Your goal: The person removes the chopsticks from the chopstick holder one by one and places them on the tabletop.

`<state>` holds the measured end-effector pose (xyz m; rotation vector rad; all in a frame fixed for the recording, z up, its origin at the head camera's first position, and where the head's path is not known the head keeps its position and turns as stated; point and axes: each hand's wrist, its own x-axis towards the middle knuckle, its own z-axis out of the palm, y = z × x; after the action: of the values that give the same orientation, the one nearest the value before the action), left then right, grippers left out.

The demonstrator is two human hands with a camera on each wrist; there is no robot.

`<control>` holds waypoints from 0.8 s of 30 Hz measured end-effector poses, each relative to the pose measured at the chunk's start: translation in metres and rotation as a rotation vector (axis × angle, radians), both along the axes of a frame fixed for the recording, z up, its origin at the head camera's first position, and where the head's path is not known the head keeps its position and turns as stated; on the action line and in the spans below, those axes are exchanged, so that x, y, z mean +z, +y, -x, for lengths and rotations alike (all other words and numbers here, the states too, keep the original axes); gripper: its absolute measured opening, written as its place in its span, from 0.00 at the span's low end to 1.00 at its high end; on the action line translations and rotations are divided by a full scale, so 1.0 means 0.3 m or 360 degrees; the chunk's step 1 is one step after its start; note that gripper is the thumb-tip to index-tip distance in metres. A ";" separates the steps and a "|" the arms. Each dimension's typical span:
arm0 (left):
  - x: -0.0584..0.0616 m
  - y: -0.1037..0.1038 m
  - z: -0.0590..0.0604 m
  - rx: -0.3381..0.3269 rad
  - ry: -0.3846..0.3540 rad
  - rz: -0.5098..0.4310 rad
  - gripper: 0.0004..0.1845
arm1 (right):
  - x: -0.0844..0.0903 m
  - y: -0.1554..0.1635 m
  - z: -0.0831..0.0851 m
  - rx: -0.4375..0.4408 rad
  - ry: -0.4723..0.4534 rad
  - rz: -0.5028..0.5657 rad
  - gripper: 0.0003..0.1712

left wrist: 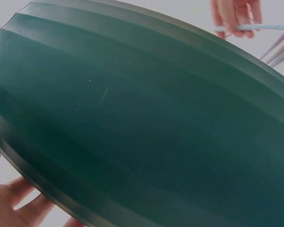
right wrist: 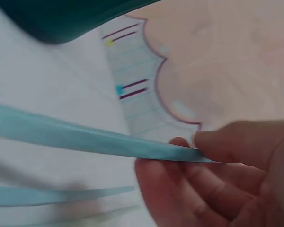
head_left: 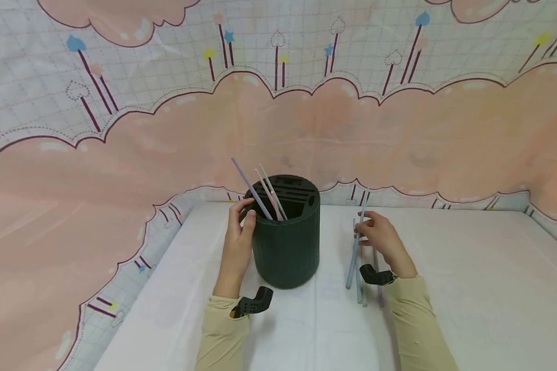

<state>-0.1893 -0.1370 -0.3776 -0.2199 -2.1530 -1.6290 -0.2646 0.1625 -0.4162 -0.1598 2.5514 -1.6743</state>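
Observation:
A dark green ribbed cylindrical holder (head_left: 285, 247) with a slotted top stands upright on the table. My left hand (head_left: 238, 232) holds it by its left side near the rim; the fingers (left wrist: 19, 201) touch its wall in the left wrist view. Leaning in the holder's open front compartment are a purple straw (head_left: 248, 183), a pink straw (head_left: 269, 190) and a pale green straw (head_left: 271, 188). To the right, my right hand (head_left: 382, 239) pinches a light blue straw (right wrist: 90, 141) near its upper end, tilted above the table.
Several more straws (head_left: 359, 288) lie on the white table (head_left: 469, 288) below the right hand, partly hidden by it. A patterned pink and white cloth (head_left: 399, 139) hangs behind the table. Each wrist carries a black camera mount (head_left: 255, 303).

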 end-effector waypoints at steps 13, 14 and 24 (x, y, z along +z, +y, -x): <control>0.000 0.001 0.006 0.0013 0.0002 0.0035 0.20 | -0.107 -0.014 0.027 0.0106 -0.0073 -0.0495 0.35; -0.001 0.002 0.008 0.0014 0.0003 0.0035 0.20 | -0.113 -0.016 0.030 0.0105 -0.0035 -0.0533 0.35; 0.002 0.005 0.019 0.0001 -0.0038 0.0016 0.20 | -0.124 -0.027 0.041 0.0084 0.0081 -0.0787 0.26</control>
<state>-0.1950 -0.1356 -0.3768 -0.2039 -2.1789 -1.6288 -0.2768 0.1544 -0.4535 -0.2313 2.8726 -0.9878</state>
